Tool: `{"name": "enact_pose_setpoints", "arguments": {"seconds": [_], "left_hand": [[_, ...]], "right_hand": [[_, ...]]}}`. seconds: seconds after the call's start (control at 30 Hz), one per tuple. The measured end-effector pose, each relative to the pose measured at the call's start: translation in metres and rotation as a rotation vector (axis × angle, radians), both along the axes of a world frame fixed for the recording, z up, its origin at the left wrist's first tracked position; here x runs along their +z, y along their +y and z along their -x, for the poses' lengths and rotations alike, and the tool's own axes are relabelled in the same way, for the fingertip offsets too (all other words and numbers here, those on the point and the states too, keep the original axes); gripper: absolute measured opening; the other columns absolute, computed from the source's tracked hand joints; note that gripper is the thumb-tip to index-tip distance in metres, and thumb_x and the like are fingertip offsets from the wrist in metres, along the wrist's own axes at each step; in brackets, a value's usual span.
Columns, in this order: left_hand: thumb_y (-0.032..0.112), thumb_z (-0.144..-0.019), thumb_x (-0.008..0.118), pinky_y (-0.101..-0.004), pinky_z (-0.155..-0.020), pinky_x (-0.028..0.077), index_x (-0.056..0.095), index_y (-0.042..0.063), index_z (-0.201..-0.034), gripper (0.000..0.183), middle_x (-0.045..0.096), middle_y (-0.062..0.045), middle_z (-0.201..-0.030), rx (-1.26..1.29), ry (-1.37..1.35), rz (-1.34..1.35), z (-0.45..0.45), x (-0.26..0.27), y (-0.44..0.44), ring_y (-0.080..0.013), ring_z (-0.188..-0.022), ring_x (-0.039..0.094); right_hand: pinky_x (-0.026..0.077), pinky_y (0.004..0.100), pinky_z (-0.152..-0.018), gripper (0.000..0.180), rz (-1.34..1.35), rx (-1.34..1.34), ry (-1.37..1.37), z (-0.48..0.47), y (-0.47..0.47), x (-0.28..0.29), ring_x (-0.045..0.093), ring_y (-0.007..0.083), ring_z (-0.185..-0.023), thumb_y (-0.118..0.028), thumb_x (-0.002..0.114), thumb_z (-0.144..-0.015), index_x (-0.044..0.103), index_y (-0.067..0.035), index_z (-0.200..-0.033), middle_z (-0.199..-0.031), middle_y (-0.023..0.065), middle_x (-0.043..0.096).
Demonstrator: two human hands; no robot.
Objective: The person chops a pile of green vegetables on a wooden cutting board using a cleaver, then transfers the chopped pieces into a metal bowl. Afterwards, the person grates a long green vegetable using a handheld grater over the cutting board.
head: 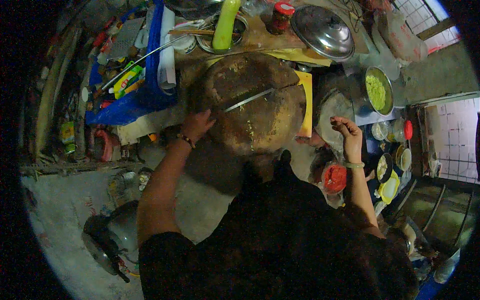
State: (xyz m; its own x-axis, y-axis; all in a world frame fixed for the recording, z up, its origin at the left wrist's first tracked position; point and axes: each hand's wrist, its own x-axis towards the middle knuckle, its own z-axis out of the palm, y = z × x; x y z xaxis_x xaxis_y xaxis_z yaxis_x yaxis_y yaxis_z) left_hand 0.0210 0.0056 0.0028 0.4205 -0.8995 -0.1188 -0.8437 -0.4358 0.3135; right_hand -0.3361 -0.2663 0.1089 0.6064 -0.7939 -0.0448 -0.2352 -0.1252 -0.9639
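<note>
Before me stands a round wooden chopping block (262, 123) with a dark, worn top. Across it lies a cleaver (249, 100); its bright edge shows, while the rest blends into the dark wood. Pale green shreds (250, 131) are scattered on the near part of the block. My left hand (200, 123) is at the block's left edge, with no held object visible; its finger spacing is unclear. To the right of the block, my right hand (345, 129) hangs in the air with fingers curled and thumb near them. Whether something small is between those fingertips cannot be told.
A metal bowl of green shreds (378, 91) stands at the right. Behind the block are a peeled green gourd (226, 26) on a bowl, a red-lidded jar (282, 17) and a metal lid (323, 32). A blue crate (131, 112) holds utensils at left.
</note>
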Motion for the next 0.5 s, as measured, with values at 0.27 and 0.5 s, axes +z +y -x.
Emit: {"name": "enact_pose_setpoints", "arguments": {"seconds": [0.27, 0.5], "left_hand": [[0.033, -0.079, 0.055, -0.0414, -0.060, 0.047, 0.050, 0.007, -0.095, 0.031, 0.059, -0.016, -0.081, -0.045, -0.003, 0.300, 0.046, -0.042, 0.052, -0.0330, -0.072, 0.057], [0.032, -0.078, 0.056, -0.0415, -0.058, 0.046, 0.048, 0.008, -0.101, 0.033, 0.058, -0.017, -0.076, -0.043, -0.154, 0.156, 0.028, -0.026, 0.032, -0.0319, -0.071, 0.057]], "right_hand": [[0.044, 0.0280, -0.079, 0.018, -0.021, -0.035, 0.005, 0.010, 0.009, 0.005, 0.057, 0.0155, -0.086, -0.005, 0.046, -0.085, 0.058, 0.002, -0.096, -0.093, 0.0085, 0.061], [0.044, 0.0254, -0.077, 0.017, 0.008, -0.016, -0.021, 0.009, 0.017, 0.000, 0.057, 0.0140, -0.084, -0.003, 0.047, -0.083, 0.059, 0.002, -0.095, -0.092, 0.0074, 0.061]]}}
